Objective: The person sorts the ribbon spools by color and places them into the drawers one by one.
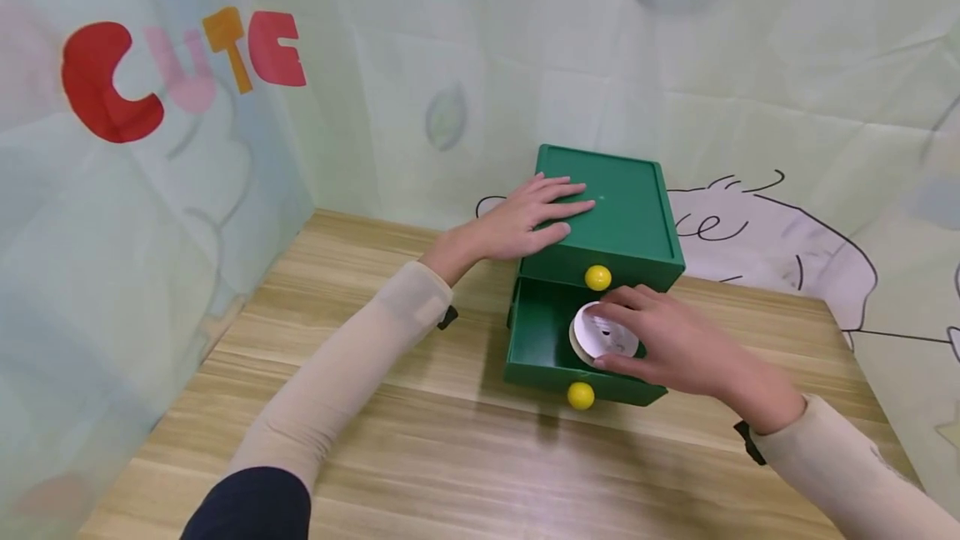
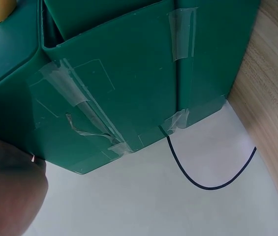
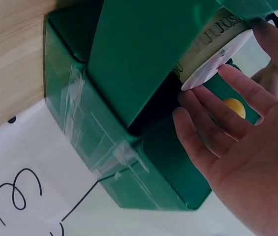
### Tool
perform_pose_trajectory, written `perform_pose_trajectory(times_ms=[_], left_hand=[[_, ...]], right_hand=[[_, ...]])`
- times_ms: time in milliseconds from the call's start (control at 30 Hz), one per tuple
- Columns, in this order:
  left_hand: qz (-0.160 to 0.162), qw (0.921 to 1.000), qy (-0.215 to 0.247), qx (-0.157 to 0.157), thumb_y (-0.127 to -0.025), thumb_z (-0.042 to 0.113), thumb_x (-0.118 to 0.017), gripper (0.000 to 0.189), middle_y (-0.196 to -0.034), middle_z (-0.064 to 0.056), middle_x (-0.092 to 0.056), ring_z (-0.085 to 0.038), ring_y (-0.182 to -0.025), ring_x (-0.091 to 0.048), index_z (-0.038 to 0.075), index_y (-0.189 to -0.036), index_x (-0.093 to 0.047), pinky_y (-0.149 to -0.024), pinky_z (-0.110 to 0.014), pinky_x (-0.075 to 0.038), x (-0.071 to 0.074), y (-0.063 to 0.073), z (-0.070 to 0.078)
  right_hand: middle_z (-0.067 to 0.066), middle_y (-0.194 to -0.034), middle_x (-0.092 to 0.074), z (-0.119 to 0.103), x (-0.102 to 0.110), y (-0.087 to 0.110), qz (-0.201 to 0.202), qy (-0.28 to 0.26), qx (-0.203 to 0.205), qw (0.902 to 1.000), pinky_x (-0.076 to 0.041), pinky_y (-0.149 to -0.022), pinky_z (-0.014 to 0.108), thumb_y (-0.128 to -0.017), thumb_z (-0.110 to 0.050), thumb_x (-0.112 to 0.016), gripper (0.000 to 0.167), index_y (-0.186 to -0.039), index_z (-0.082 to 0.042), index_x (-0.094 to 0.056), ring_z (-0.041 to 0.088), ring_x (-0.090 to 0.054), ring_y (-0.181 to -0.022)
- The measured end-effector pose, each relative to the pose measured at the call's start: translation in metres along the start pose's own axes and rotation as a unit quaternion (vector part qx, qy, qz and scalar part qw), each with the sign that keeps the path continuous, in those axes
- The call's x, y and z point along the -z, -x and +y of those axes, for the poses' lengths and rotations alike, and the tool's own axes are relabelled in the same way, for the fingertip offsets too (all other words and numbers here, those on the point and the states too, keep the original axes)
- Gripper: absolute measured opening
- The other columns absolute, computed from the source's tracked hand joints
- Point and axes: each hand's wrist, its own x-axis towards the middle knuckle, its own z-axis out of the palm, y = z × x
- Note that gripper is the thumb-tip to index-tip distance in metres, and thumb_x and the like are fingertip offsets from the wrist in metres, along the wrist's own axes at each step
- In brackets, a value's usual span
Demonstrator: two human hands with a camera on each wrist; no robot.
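A small green drawer cabinet (image 1: 622,207) stands on the table near the back wall. My left hand (image 1: 517,219) rests on the left part of its top, fingers spread and straight. The lower drawer (image 1: 540,336) is pulled out, and a roll of ribbon with a white round face (image 1: 609,338) is in it, tilted. Thumb and fingertips of my right hand (image 1: 678,344) hold the roll at its edge. In the right wrist view, the ribbon roll (image 3: 210,46) shows a tan band with printed letters. My left hand (image 2: 8,191) is partly visible in the left wrist view.
Yellow round knobs sit on the upper drawer (image 1: 597,277) and lower drawer front (image 1: 581,396). Clear tape (image 2: 183,34) crosses the cabinet's side. The wooden table (image 1: 465,457) meets a printed cloth wall (image 1: 420,48) behind and at the left.
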Motion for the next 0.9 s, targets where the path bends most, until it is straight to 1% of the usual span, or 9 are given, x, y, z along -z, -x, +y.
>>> perform_pose_trajectory(times_ms=[133,333,467,600,733,900], left_hand=[[0.0,1.0,-0.006,-0.003,-0.113,0.031,-0.043,0.054,-0.175,-0.01,-0.027,-0.029,-0.165,-0.013,0.016,-0.165,-0.042,-0.132,-0.04,0.007,-0.001,-0.001,0.001],[0.001,1.0,0.002,-0.006,-0.113,0.03,-0.043,0.054,-0.175,-0.01,-0.028,-0.028,-0.165,-0.014,0.015,-0.164,-0.042,-0.132,-0.04,0.007,-0.003,-0.001,0.001],[0.003,1.0,0.005,-0.002,-0.113,0.031,-0.043,0.054,-0.175,-0.009,-0.028,-0.027,-0.165,-0.014,0.016,-0.164,-0.042,-0.132,-0.039,0.007,-0.002,-0.001,0.0],[0.004,1.0,0.005,-0.001,-0.113,0.031,-0.043,0.054,-0.175,-0.009,-0.028,-0.028,-0.165,-0.014,0.016,-0.165,-0.042,-0.132,-0.039,0.007,-0.002,-0.001,-0.001],[0.003,1.0,0.004,-0.002,-0.113,0.031,-0.043,0.054,-0.175,-0.009,-0.027,-0.028,-0.165,-0.013,0.016,-0.165,-0.042,-0.132,-0.039,0.007,-0.002,-0.002,-0.001],[0.005,1.0,0.006,-0.003,-0.113,0.031,-0.043,0.054,-0.175,-0.009,-0.028,-0.028,-0.165,-0.013,0.016,-0.164,-0.042,-0.132,-0.039,0.007,-0.001,-0.001,-0.002]], right_hand=[[0.006,-0.129,-0.069,-0.001,-0.006,-0.005,-0.009,0.002,0.007,0.9999,-0.057,-0.081,0.038,-0.091,-0.037,-0.086,0.053,-0.134,-0.012,-0.071,0.023,-0.061,-0.108],[0.005,-0.128,-0.07,-0.001,-0.013,-0.011,-0.022,-0.005,0.01,0.9997,-0.057,-0.082,0.039,-0.089,-0.035,-0.088,0.05,-0.132,-0.013,-0.072,0.024,-0.063,-0.108],[0.006,-0.128,-0.07,-0.001,-0.015,-0.016,-0.033,-0.016,0.02,0.9991,-0.06,-0.086,0.042,-0.09,-0.03,-0.088,0.048,-0.132,-0.013,-0.073,0.026,-0.064,-0.111],[0.007,-0.128,-0.069,0.0,-0.016,-0.021,-0.053,-0.029,0.028,0.9977,-0.06,-0.092,0.045,-0.091,-0.026,-0.087,0.046,-0.132,-0.012,-0.073,0.027,-0.064,-0.114],[0.008,-0.128,-0.069,0.0,-0.016,-0.024,-0.07,-0.034,0.034,0.9964,-0.06,-0.094,0.045,-0.091,-0.024,-0.086,0.044,-0.131,-0.01,-0.073,0.027,-0.064,-0.113],[0.009,-0.128,-0.07,-0.001,-0.017,-0.026,-0.078,-0.034,0.034,0.9958,-0.06,-0.096,0.048,-0.091,-0.022,-0.086,0.043,-0.13,-0.01,-0.073,0.028,-0.065,-0.114]])
